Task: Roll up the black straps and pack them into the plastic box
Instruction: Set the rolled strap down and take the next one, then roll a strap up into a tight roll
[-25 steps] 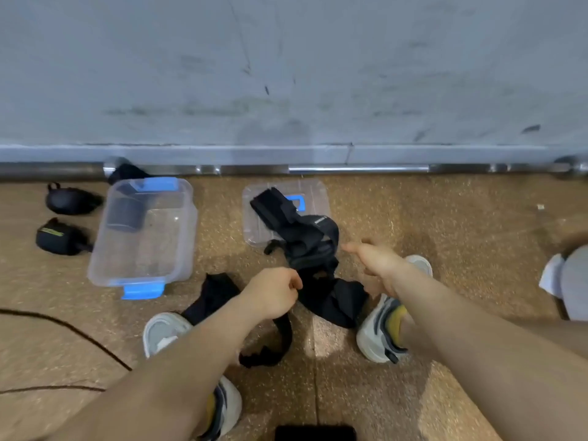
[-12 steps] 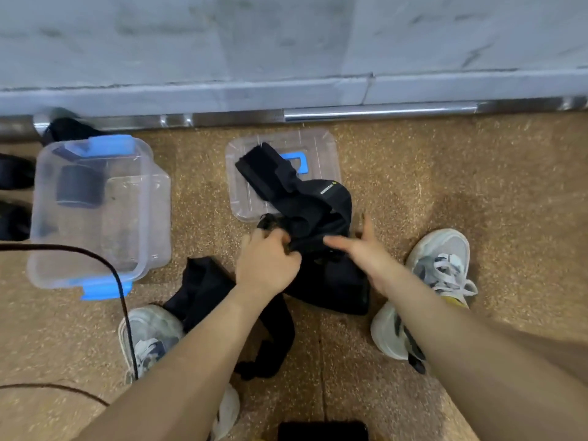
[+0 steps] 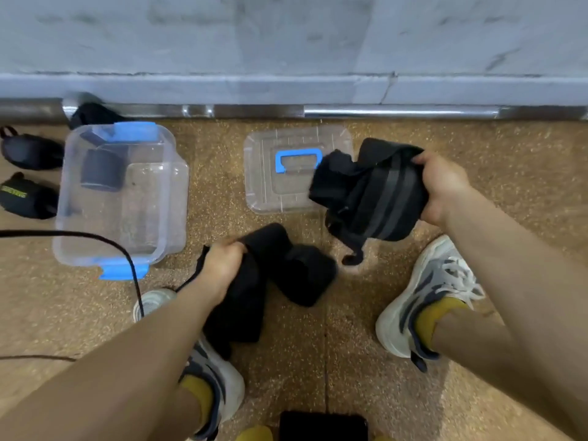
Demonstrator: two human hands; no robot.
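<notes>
My right hand (image 3: 442, 189) has its fingers curled over the top of a bunched strap with grey stripes (image 3: 378, 198), which it holds lifted over the right edge of the lid (image 3: 280, 192). My left hand (image 3: 222, 268) is clenched on one end of a second black strap (image 3: 286, 272), which lies loosely folded on the floor (image 3: 366, 345) and runs back toward my left shoe (image 3: 229, 383). The plastic box (image 3: 127, 202) stands open at the floor's left side near the wall, with one rolled strap (image 3: 101, 170) inside.

My worry is that with both hands full I have nothing free to roll with. The striped bundle is only bunched and has a tail dangling, so I expect it to sag open or catch on the lid. A cable (image 3: 105, 240) crosses the box's near corner, and reaching over with my left arm could snag it and drag the box. I can't tell whether the shoe pins the floor strap.
</notes>
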